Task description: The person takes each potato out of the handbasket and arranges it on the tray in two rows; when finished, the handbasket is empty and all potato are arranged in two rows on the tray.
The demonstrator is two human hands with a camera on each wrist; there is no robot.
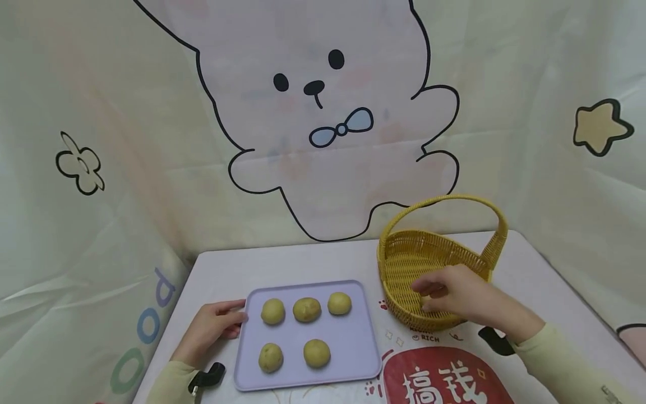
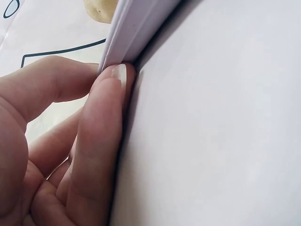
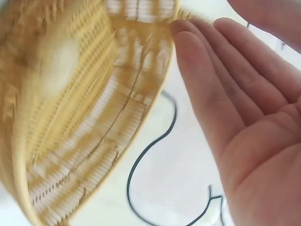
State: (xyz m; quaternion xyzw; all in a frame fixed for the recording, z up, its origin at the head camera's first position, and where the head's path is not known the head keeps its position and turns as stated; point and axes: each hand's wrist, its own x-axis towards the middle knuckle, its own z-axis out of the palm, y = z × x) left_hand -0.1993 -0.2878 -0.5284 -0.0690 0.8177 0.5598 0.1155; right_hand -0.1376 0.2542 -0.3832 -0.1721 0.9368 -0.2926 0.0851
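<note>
Potatoes lie on a lilac tray [image 1: 295,377]: three in the far row, including a middle potato [image 1: 307,309], and two in the near row, including a right potato [image 1: 317,353]. At the tray's left edge, my left hand [image 1: 214,325] pinches the rim between thumb and fingers, as the left wrist view shows. My right hand [image 1: 456,292] is over the near part of a yellow woven basket [image 1: 404,252], its fingers relaxed and holding nothing. Inside the basket, the right wrist view has a blurred pale, rounded thing [image 3: 61,68] resembling a potato.
The basket's tall arched handle [image 1: 454,197] rises over it near the table's far right. A red printed patch [image 1: 444,376] with white characters marks the white tabletop [image 1: 282,264]. Behind the table hangs a cloth [image 1: 353,179] with a cartoon bear.
</note>
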